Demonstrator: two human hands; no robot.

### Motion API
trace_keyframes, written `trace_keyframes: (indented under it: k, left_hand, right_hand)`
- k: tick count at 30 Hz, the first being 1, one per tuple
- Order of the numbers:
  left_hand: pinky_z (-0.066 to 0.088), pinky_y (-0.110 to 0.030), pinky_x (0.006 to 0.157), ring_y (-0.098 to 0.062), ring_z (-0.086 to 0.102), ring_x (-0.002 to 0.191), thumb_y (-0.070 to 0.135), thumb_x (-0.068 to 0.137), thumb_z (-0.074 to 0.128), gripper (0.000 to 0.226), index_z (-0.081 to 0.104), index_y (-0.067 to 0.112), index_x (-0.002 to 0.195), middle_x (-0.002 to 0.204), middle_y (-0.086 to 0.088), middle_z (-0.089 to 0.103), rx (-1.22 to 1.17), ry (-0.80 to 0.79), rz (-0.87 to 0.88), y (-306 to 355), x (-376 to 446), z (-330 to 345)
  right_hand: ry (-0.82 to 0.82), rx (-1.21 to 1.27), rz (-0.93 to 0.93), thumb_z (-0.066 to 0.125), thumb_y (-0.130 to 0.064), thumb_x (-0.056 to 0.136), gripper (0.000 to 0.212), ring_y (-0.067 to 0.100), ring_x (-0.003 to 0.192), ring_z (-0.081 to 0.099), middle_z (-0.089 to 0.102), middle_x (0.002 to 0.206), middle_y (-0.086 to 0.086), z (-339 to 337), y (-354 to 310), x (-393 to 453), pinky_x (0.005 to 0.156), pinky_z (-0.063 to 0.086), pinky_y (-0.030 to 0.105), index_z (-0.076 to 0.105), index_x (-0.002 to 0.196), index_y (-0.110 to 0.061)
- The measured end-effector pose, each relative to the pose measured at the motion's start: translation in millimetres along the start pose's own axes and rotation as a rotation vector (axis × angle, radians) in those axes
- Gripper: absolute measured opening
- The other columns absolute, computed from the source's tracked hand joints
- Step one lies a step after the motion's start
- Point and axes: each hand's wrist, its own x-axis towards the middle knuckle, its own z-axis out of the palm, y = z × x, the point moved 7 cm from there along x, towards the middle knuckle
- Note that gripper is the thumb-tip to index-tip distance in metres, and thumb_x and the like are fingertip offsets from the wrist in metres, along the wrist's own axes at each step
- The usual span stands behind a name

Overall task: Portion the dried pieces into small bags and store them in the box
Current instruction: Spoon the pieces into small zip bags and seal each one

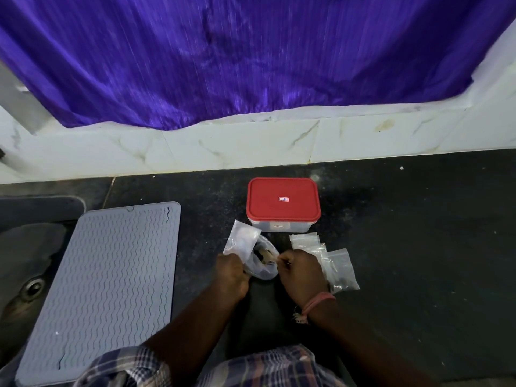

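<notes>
Item, centre-low of the frame: left hand (231, 275), fingers curled, gripping one side of the mouth of a soft clear plastic bag holding brown dried pieces (262, 263); right hand (301, 272), pinching the opposite side, wrist bound with a pink thread band (318, 301). Both forearms reach up from the lower edge, knuckles uppermost. Best practice, by my judgement: spread the mouth wide and steady before drawing pieces out. An empty small clear zip bag (241, 240) rests just above the left hand; a few more small clear bags (332, 263) lie right. Red-lidded clear plastic box (283, 203), lid on, above centre. Grey ribbed silicone mat (111, 283), lower left.
</notes>
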Motion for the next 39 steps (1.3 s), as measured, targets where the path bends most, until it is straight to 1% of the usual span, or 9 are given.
trace_keyframes:
  k: [3, 8, 11, 16, 21, 27, 30, 34, 39]
  left_hand:
    - [0.047, -0.033, 0.069, -0.021, 0.062, 0.064, 0.000, 0.085, 0.067, 0.015, 0.060, 0.010, 0.076, 0.059, 0.000, 0.066, -0.027, -0.071, 0.082, 1.1, -2.1, 0.8]
    - [0.051, -0.031, 0.067, -0.023, 0.061, 0.067, -0.002, 0.079, 0.059, 0.007, 0.063, 0.003, 0.082, 0.064, -0.006, 0.068, -0.135, -0.133, 0.203, 9.7, -6.3, 1.5]
    - [0.054, -0.022, 0.054, -0.017, 0.063, 0.062, -0.010, 0.098, 0.043, 0.027, 0.058, 0.006, 0.082, 0.053, 0.002, 0.068, -0.133, -0.124, 0.139, 12.3, -13.7, 4.7]
    - [0.053, -0.034, 0.067, -0.022, 0.067, 0.067, -0.016, 0.095, 0.035, 0.037, 0.064, 0.003, 0.084, 0.063, -0.003, 0.072, -0.136, -0.129, 0.149, 15.1, -23.1, 5.8]
    - [0.057, -0.031, 0.064, -0.024, 0.066, 0.071, -0.018, 0.093, 0.039, 0.035, 0.068, 0.000, 0.085, 0.072, -0.010, 0.071, -0.092, -0.114, 0.224, 28.0, -32.3, 8.0]
    - [0.057, -0.036, 0.072, -0.029, 0.070, 0.079, -0.011, 0.091, 0.045, 0.029, 0.073, -0.002, 0.091, 0.087, -0.021, 0.072, -0.009, -0.191, 0.307, 35.5, -36.7, 9.4]
    - [0.058, -0.046, 0.084, -0.035, 0.072, 0.090, 0.008, 0.083, 0.064, 0.022, 0.077, 0.001, 0.100, 0.099, -0.026, 0.075, 0.039, -0.256, 0.370, 37.8, -42.0, 11.5]
    - [0.058, -0.041, 0.079, -0.029, 0.074, 0.083, -0.004, 0.092, 0.059, 0.023, 0.080, 0.006, 0.089, 0.090, -0.021, 0.077, 0.113, -0.295, 0.473, 44.8, -50.9, 13.0]
    - [0.059, -0.042, 0.080, -0.029, 0.072, 0.086, 0.014, 0.070, 0.066, 0.019, 0.082, 0.015, 0.081, 0.089, -0.017, 0.077, 0.080, -0.281, 0.392, 46.7, -53.6, 11.6]
  right_hand:
    - [-0.031, 0.191, 0.184, 0.067, -0.013, 0.080, 0.013, 0.011, 0.074, 0.069, 0.076, 0.076, -0.003, -1.2, 13.7, 4.9, 0.073, 0.054, 0.027, 0.079, 0.076, -0.017]
    - [-0.018, 0.268, 0.298, 0.069, -0.013, 0.084, 0.012, 0.011, 0.079, 0.070, 0.078, 0.083, -0.002, 4.1, 31.5, -2.9, 0.080, 0.054, 0.026, 0.081, 0.083, -0.018]
    - [-0.027, 0.403, 0.394, 0.071, -0.016, 0.084, 0.012, 0.008, 0.078, 0.069, 0.076, 0.079, -0.005, 9.7, 39.9, -8.2, 0.081, 0.055, 0.027, 0.080, 0.079, -0.022]
    - [0.042, 0.553, 0.492, 0.072, -0.011, 0.082, 0.018, 0.009, 0.066, 0.066, 0.072, 0.064, -0.008, 8.8, 44.9, -8.4, 0.071, 0.052, 0.026, 0.078, 0.069, -0.023]
    - [0.090, 0.625, 0.483, 0.071, -0.009, 0.085, 0.025, 0.004, 0.058, 0.061, 0.068, 0.055, -0.010, 3.9, 44.4, -5.1, 0.064, 0.047, 0.022, 0.076, 0.066, -0.024]
    - [0.016, 0.669, 0.554, 0.071, -0.013, 0.087, 0.018, 0.010, 0.056, 0.057, 0.067, 0.059, -0.005, 14.1, 47.7, -8.1, 0.062, 0.047, 0.028, 0.077, 0.071, -0.019]
    - [0.019, 0.487, 0.415, 0.070, -0.017, 0.088, 0.014, 0.006, 0.072, 0.066, 0.073, 0.073, -0.010, 11.8, 42.9, -6.1, 0.073, 0.053, 0.025, 0.079, 0.079, -0.022]
    - [0.021, 0.553, 0.440, 0.069, -0.011, 0.087, 0.023, 0.006, 0.064, 0.063, 0.070, 0.064, -0.010, 12.6, 37.4, -4.6, 0.065, 0.049, 0.022, 0.076, 0.070, -0.025]
    - [0.021, 0.721, 0.620, 0.069, -0.010, 0.088, 0.021, 0.013, 0.052, 0.051, 0.063, 0.057, 0.000, 16.5, 52.3, -11.7, 0.056, 0.043, 0.029, 0.075, 0.070, -0.019]
